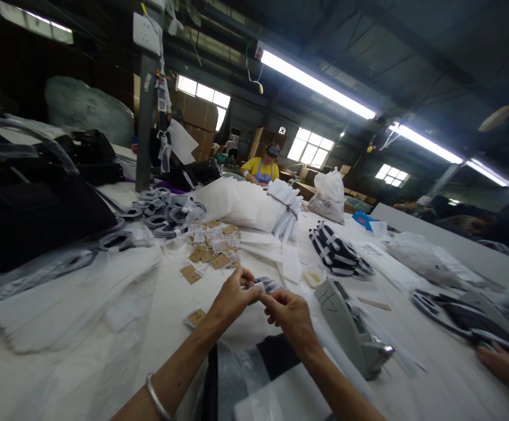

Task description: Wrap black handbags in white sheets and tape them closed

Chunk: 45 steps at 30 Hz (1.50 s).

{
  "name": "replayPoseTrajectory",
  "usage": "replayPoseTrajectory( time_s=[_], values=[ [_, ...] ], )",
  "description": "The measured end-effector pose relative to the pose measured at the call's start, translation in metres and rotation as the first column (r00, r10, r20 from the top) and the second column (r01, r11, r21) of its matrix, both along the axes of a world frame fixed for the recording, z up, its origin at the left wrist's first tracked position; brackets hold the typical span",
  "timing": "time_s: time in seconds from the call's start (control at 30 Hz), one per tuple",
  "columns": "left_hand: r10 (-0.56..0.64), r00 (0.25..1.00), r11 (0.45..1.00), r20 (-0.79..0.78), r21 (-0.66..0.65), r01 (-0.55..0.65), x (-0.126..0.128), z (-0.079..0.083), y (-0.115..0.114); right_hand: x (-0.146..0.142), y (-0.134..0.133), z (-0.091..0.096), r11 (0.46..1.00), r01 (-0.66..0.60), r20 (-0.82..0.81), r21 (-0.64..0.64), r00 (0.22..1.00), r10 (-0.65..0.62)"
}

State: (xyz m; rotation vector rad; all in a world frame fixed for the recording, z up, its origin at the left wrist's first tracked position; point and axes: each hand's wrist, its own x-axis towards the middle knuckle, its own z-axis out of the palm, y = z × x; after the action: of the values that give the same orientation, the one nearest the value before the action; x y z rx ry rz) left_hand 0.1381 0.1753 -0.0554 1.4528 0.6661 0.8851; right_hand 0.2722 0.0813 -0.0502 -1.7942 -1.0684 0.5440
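Observation:
My left hand [236, 292] and my right hand [290, 313] meet over the table, fingertips pinched together. Between them is a small clear plastic bag [268, 284] with something grey and dark inside, partly hidden by my fingers. I cannot make out its contents. Below my hands lies a black and grey item [276, 355] with a white sheet [276, 394] over part of it. Brown and white tags [213, 248] are scattered just beyond my left hand. To the right of my right hand stands a pale grey tape dispenser [346, 327].
Coiled grey cords [162, 213] in plastic lie at the left, beside a large black item [30, 204]. White foam sheets [237, 202] and folded black-and-white straps [337, 251] are further back. Another person's hand [506, 362] is at the right edge; a person in yellow [261, 169] sits across.

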Motion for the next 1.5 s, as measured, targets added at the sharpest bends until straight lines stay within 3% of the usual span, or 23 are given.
replayPoseTrajectory(
  time_s=[0.07, 0.1, 0.17, 0.23, 0.3, 0.37, 0.53, 0.67, 0.8, 0.87, 1.0, 1.17, 1.27, 1.37, 1.43, 1.5],
  values=[
    [-0.038, 0.999, 0.998, 0.029, -0.046, 0.039, -0.001, 0.002, 0.001, 0.004, -0.001, 0.003, 1.000, 0.006, 0.251, -0.019, 0.968, -0.001],
    [-0.052, 0.998, 0.997, 0.037, -0.060, 0.054, -0.002, 0.003, 0.001, 0.007, -0.002, 0.006, 1.000, 0.006, 0.409, 0.001, 0.912, -0.006],
    [-0.070, 0.996, 0.994, 0.056, -0.079, 0.074, -0.004, 0.004, 0.002, 0.011, -0.003, 0.016, 0.996, -0.051, 0.694, 0.077, 0.720, -0.017],
    [-0.080, 0.994, 0.991, 0.081, -0.096, 0.088, -0.005, 0.004, 0.003, 0.014, -0.002, 0.029, 0.971, -0.203, 0.865, 0.122, 0.502, -0.004],
    [-0.085, 0.991, 0.989, 0.102, -0.111, 0.096, -0.006, 0.003, 0.003, 0.015, 0.001, 0.042, 0.920, -0.382, 0.943, 0.083, 0.329, 0.052],
    [-0.089, 0.989, 0.987, 0.115, -0.123, 0.103, -0.005, 0.001, 0.004, 0.016, 0.007, 0.053, 0.859, -0.512, 0.967, -0.009, 0.214, 0.138],
    [-0.117, 0.988, 0.980, 0.100, -0.150, 0.131, -0.006, -0.003, 0.009, 0.017, 0.028, 0.070, 0.747, -0.604, 0.898, -0.278, 0.113, 0.426],
    [-0.154, 0.986, 0.972, 0.069, -0.170, 0.164, -0.012, 0.000, 0.013, 0.012, 0.035, 0.089, 0.703, -0.595, 0.805, -0.389, 0.153, 0.574],
    [-0.234, 0.970, 0.960, 0.065, -0.141, 0.241, -0.020, 0.001, 0.020, 0.011, 0.041, 0.099, 0.700, -0.569, 0.656, -0.431, 0.335, 0.676],
    [-0.223, 0.975, 0.972, -0.007, -0.075, 0.221, -0.023, -0.002, 0.027, 0.015, 0.049, 0.093, 0.718, -0.536, 0.593, -0.444, 0.424, 0.684],
    [-0.026, 0.984, 0.999, -0.176, 0.021, 0.030, -0.032, -0.014, 0.049, 0.030, 0.067, 0.067, 0.815, -0.392, 0.639, -0.426, 0.507, 0.578],
    [0.086, 0.955, 0.993, -0.284, 0.103, -0.059, -0.043, -0.021, 0.068, 0.048, 0.065, 0.049, 0.830, -0.358, 0.604, -0.428, 0.569, 0.557],
    [0.066, 0.943, 0.986, -0.327, 0.166, -0.012, -0.043, -0.022, 0.067, 0.057, 0.045, 0.050, 0.862, -0.357, 0.567, -0.360, 0.651, 0.506],
    [0.076, 0.920, 0.975, -0.384, 0.223, 0.013, -0.040, -0.026, 0.065, 0.069, 0.005, 0.055, 0.933, -0.315, 0.541, -0.172, 0.762, 0.357],
    [0.114, 0.893, 0.965, -0.436, 0.262, 0.005, -0.039, -0.029, 0.066, 0.082, -0.034, 0.058, 0.984, -0.167, 0.524, -0.068, 0.833, 0.178],
    [0.146, 0.859, 0.957, -0.491, 0.291, 0.004, -0.040, -0.032, 0.067, 0.097, -0.081, 0.059, 0.998, 0.050, 0.457, -0.023, 0.889, -0.034]
  ],
)
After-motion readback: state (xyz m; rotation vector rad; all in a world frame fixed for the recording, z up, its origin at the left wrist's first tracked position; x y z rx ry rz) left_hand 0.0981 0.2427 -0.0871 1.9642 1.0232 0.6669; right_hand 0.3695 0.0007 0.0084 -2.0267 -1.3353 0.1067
